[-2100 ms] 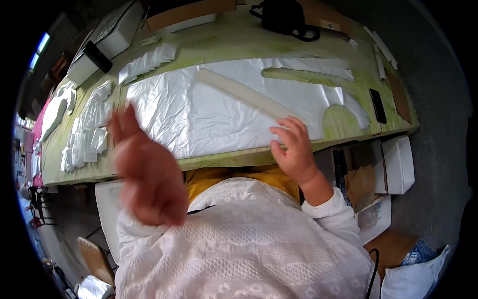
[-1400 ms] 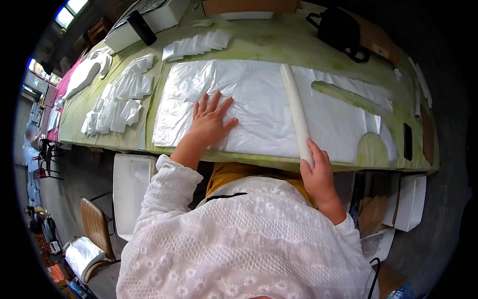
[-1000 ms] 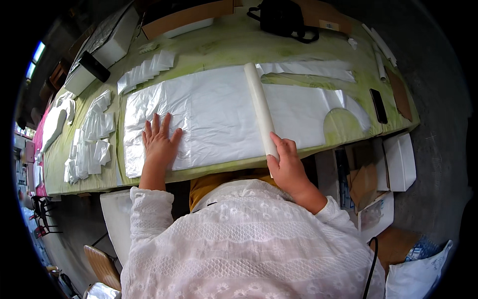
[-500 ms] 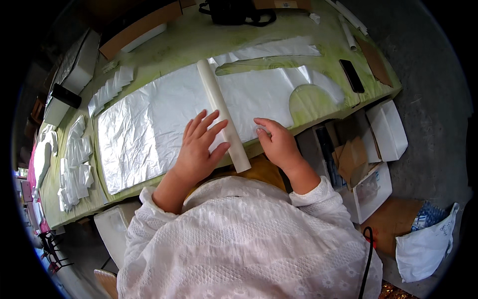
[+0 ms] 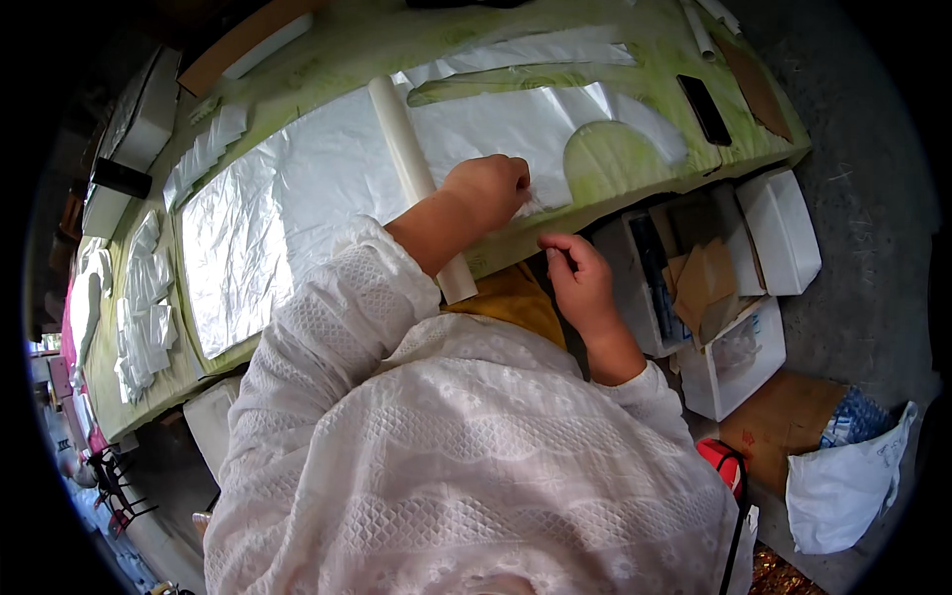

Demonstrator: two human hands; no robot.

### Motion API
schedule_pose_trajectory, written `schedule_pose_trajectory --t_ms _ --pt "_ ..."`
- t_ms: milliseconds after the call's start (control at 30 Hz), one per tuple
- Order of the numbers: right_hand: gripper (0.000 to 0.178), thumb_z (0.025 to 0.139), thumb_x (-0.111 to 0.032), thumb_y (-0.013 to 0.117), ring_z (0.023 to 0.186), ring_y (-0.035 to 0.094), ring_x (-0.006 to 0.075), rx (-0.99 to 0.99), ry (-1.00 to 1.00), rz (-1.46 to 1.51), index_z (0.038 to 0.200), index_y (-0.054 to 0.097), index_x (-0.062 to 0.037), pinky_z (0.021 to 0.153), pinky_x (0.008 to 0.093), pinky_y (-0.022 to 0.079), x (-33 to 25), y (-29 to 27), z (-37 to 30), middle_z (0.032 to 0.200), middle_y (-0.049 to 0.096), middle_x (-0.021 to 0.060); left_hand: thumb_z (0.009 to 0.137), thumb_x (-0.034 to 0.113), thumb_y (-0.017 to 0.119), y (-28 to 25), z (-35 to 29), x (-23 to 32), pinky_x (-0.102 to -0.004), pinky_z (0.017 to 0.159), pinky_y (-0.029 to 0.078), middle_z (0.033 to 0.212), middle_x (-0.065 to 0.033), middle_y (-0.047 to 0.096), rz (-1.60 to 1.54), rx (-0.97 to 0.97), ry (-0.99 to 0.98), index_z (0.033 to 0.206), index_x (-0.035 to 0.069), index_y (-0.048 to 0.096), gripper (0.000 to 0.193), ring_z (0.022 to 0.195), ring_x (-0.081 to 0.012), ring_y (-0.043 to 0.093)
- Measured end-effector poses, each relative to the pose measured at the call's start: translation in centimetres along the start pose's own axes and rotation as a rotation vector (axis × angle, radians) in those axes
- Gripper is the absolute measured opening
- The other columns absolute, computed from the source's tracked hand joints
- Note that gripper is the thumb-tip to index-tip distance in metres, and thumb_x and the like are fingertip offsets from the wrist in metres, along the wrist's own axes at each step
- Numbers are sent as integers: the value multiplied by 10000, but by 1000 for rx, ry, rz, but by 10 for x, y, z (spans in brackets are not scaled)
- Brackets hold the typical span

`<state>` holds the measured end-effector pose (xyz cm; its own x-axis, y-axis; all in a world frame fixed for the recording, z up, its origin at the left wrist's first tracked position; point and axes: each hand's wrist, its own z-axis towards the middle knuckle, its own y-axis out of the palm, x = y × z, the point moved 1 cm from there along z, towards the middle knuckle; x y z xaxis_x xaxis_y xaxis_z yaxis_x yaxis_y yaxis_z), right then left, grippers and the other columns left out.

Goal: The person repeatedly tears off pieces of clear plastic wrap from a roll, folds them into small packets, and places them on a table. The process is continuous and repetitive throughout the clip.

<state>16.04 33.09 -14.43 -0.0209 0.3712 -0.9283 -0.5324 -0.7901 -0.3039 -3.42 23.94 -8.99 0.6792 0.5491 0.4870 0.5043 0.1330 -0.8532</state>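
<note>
At the near edge of the plastic sheet [image 5: 233, 258], the left hand [image 5: 488, 188] is curled palm-down; whether its fingertips pinch the sheet cannot be told. The right hand [image 5: 580, 283], just off the edge of the green tablecloth [image 5: 342, 61], is bent with nothing visible in it; whether thumb and fingers meet is unclear. Beneath the left forearm [image 5: 433, 230] a white tube [image 5: 399, 139] lies across the sheet. With such thin material, a light touch that leaves the tube undisturbed would probably serve best. Farther out lie a phone [image 5: 703, 110], right, and folded white packets [image 5: 147, 307], left
</note>
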Motion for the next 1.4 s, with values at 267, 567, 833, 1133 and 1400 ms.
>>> schedule_pose_trajectory --t_ms 267,567,833,1133,1400 --pt "162 938 12 643 758 623 138 37 -99 44 1086 704 -16 680 272 508 -11 -3 7 986 702 87 893 271 650 -11 5 -11 -397 867 557 1033 -97 757 -208 -10 -106 1079 114 750 263 960 -297 710" --pt "206 866 -1 674 956 657 278 85 -427 -367 1058 715 -65 835 382 521 -22 -2 63 1078 723 84 913 258 669 -22 -8 -29 -336 742 564 923 -82 743 -606 102 -234 1083 59 740 271 809 -182 693" --pt "534 857 -161 714 1224 547 350 69 -286 -742 1372 581 -109 1016 518 420 0 27 162 1350 641 61 992 262 660 -37 -19 -24 -315 755 580 1058 -33 712 -921 119 -327 1175 47 696 284 910 -159 692" --pt "713 856 -211 721 1438 369 401 84 -668 -739 1522 467 -215 1145 641 286 7 40 162 1565 428 62 956 490 701 -51 0 -10 -396 945 531 1420 -94 557 -912 301 -288 1567 97 390 790 1214 -221 608" --pt "547 840 -140 735 1304 508 379 170 -802 -497 1366 593 -98 1124 487 396 6 39 165 1399 573 133 924 243 739 -84 3 -50 -330 803 526 1008 -35 669 -1129 542 -242 1200 56 658 342 881 -142 623"
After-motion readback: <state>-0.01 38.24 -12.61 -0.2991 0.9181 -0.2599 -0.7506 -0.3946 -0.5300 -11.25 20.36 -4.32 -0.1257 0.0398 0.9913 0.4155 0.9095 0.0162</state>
